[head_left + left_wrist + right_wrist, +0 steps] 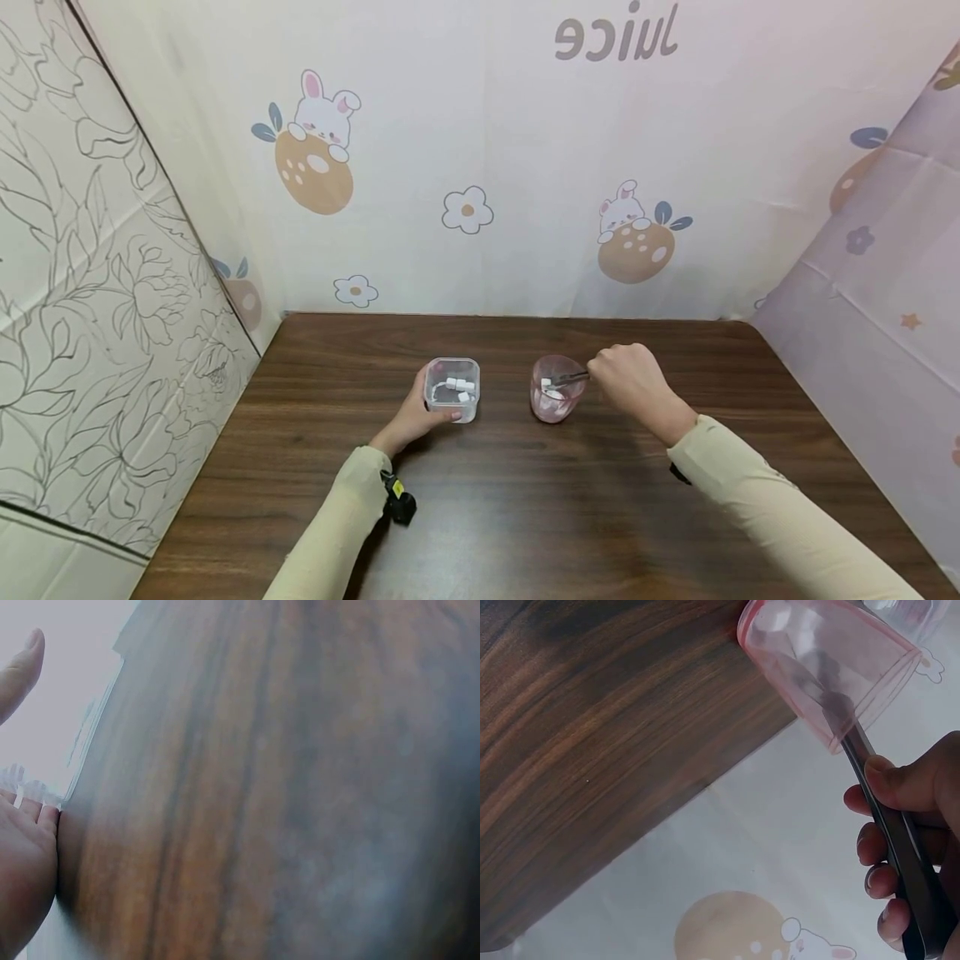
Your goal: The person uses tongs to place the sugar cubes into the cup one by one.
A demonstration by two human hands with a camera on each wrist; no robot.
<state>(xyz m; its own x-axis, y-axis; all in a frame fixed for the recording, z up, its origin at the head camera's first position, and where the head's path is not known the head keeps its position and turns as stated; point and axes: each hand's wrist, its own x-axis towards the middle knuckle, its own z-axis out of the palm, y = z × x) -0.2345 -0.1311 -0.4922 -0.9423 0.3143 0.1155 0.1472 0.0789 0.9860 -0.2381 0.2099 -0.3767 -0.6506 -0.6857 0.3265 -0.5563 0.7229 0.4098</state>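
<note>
My left hand (pixel 414 414) holds a clear square plastic container (pixel 452 412) by its left side, thumb along the front wall. Several small white cubes (pixel 463 386) lie inside it. In my right hand (pixel 628 379) is a pair of dark tongs (pixel 891 832), gripped along the handle with the thumb on top. Their tips reach down into a pink transparent cup (pixel 537 397), which stands to the right of the container. White cubes (pixel 546 382) show in the cup near the tips. The left wrist view catches only the thumb (pixel 19 671), part of the palm and the washed-out container edge.
Both vessels stand on a dark wood-grain table (pixel 495 517). Behind it rises a wall covering (pixel 480 125) printed with rabbits, fruit and flowers. A floral panel (pixel 112 333) borders the left side. A small black device (pixel 400 502) is strapped at the left wrist.
</note>
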